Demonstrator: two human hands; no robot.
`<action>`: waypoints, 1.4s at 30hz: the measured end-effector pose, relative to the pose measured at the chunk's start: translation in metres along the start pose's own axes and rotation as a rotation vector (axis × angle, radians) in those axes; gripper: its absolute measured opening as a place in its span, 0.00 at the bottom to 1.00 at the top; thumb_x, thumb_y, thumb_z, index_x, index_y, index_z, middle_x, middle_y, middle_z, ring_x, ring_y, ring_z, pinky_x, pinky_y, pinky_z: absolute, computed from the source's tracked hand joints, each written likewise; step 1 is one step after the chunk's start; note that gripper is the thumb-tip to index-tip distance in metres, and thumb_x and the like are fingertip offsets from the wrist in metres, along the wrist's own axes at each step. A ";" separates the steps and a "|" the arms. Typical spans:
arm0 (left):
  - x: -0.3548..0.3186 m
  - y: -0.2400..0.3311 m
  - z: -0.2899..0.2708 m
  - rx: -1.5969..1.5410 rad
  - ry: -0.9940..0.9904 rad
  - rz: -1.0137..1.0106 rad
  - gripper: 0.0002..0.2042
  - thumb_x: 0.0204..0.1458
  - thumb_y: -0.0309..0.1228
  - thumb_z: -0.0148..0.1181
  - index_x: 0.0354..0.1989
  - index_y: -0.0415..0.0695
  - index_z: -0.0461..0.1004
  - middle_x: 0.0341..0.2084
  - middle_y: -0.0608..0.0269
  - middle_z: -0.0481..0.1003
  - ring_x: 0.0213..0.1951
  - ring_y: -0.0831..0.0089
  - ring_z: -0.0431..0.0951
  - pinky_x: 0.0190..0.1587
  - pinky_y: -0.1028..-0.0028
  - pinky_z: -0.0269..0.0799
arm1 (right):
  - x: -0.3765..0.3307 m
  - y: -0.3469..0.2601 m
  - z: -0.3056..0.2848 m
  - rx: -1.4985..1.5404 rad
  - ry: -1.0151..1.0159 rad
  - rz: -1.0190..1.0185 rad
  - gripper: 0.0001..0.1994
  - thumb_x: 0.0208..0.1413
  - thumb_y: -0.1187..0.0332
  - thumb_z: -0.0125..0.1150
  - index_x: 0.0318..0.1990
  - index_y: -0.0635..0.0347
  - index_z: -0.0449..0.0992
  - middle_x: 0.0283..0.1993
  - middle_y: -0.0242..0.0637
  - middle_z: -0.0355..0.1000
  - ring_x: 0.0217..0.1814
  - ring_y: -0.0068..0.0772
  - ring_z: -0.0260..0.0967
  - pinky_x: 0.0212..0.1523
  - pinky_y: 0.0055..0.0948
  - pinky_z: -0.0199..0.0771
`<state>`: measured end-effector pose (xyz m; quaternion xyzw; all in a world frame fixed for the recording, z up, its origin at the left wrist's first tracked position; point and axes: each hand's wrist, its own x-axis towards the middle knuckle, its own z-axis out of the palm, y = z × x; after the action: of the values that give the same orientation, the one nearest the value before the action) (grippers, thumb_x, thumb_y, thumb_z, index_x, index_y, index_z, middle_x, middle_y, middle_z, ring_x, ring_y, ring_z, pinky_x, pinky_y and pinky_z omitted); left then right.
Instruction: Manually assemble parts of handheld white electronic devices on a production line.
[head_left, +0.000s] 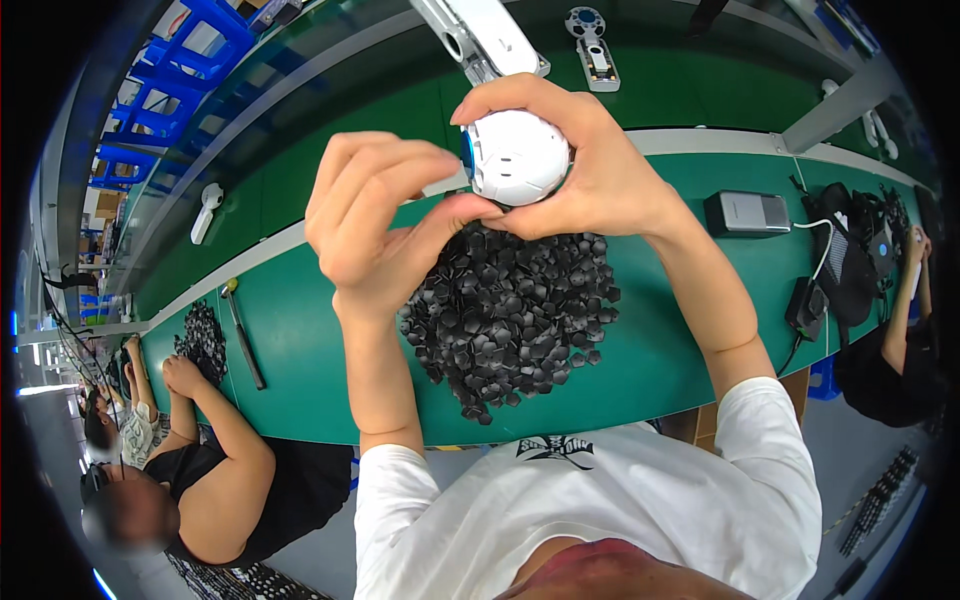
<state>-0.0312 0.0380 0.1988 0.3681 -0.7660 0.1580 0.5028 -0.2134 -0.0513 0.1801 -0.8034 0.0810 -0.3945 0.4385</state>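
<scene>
Green bench [660, 360] runs across mid-frame, a conveyor behind it. At upper centre we find the right hand [590, 175] wrapped around a white ball-shaped housing [515, 155], fingers curled over its top and thumb beneath. We note the left hand [375, 215] beside it, thumb and forefinger pinched narrow at the housing's lower left edge; whether they grip a part we cannot tell. Directly below lies a loose heap of black pieces [510, 310]. A second heap [203, 340] sits at left by a co-worker.
</scene>
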 end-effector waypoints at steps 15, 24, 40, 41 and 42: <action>-0.002 -0.002 -0.001 -0.140 -0.044 0.090 0.21 0.34 0.35 0.77 0.36 0.38 0.79 0.29 0.60 0.77 0.30 0.69 0.77 0.23 0.79 0.73 | -0.002 -0.008 -0.001 -0.074 0.013 -0.125 0.30 0.31 0.71 0.73 0.50 0.60 0.74 0.43 0.33 0.75 0.43 0.25 0.74 0.44 0.26 0.73; -0.005 0.008 0.006 -0.342 -0.062 -0.170 0.23 0.39 0.35 0.75 0.44 0.36 0.78 0.28 0.59 0.76 0.29 0.72 0.76 0.22 0.78 0.72 | -0.005 -0.006 0.006 0.105 0.054 -0.082 0.30 0.30 0.75 0.70 0.49 0.62 0.73 0.41 0.36 0.76 0.41 0.26 0.75 0.42 0.25 0.74; -0.009 0.006 0.016 -0.589 0.033 -0.318 0.19 0.47 0.32 0.72 0.46 0.36 0.77 0.29 0.61 0.74 0.27 0.76 0.74 0.23 0.81 0.70 | 0.001 0.008 0.009 0.436 0.016 -0.020 0.35 0.32 0.71 0.73 0.55 0.62 0.69 0.45 0.36 0.73 0.43 0.24 0.73 0.43 0.25 0.75; -0.009 0.007 0.016 -0.606 0.051 -0.407 0.19 0.47 0.31 0.71 0.46 0.37 0.77 0.29 0.61 0.74 0.28 0.77 0.74 0.24 0.82 0.70 | 0.001 0.008 0.009 0.433 0.016 -0.022 0.35 0.32 0.71 0.73 0.55 0.62 0.69 0.45 0.36 0.73 0.43 0.24 0.73 0.43 0.25 0.75; -0.008 0.008 0.017 -0.619 0.076 -0.495 0.18 0.48 0.30 0.71 0.46 0.37 0.77 0.29 0.62 0.74 0.28 0.78 0.74 0.25 0.82 0.71 | 0.000 0.006 0.008 0.507 0.019 0.063 0.35 0.33 0.71 0.73 0.56 0.62 0.68 0.46 0.35 0.72 0.45 0.24 0.73 0.44 0.25 0.75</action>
<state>-0.0464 0.0364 0.1850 0.3665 -0.6463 -0.1928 0.6409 -0.2067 -0.0503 0.1728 -0.6611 0.0084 -0.3958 0.6374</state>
